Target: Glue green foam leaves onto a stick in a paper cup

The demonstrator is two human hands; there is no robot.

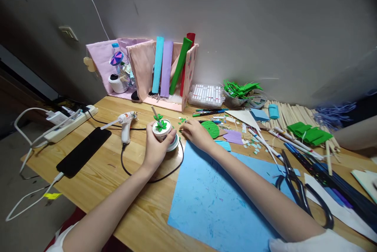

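Observation:
My left hand [158,144] is wrapped round a small white pot [161,129] with green paper leaves [161,125] and a thin stick standing up from its top. Below the pot, a pale round lid or base [173,144] is partly covered by my fingers. My right hand [194,132] rests just right of the pot, its fingertips pinched together near small green scraps [182,120] on the table. Whether something tiny sits between those fingertips is too small to make out. A green round disc [210,129] lies beside my right hand.
A glue gun [126,126] and a black phone [84,152] lie to the left, with cables around them. A blue sheet [218,197] spreads under my right arm. Large scissors [297,185] lie at right. Behind stand pink boxes [141,71] with rolled paper and a marker case [206,95].

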